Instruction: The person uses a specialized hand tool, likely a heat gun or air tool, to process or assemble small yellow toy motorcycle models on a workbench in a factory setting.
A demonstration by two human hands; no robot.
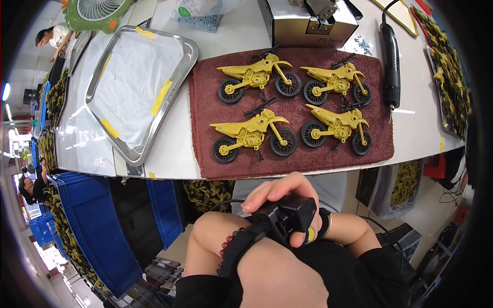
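Note:
My right hand [290, 189] is closed on a small black box-shaped device [284, 218], with its fingers over the top and the thumb at the near side. A black strap [247, 245] runs from this device around my left wrist, beside a red bead bracelet [222, 252]. Close to the lower edge lies bare skin of my left hand [282, 277]; its fingers are hidden. Beyond my hands, a brown towel [205, 110] carries several yellow toy motorcycles [246, 131] with black wheels and handlebars, standing apart from my hands.
A metal tray [192, 51] lined with taped white sheet lies left of the towel. An electric screwdriver [392, 66] is at the right, beside a metal machine [313, 28]. Blue bins [92, 226] stand lower left. A green fan [97, 13] and a bag of screws [203, 21] sit behind.

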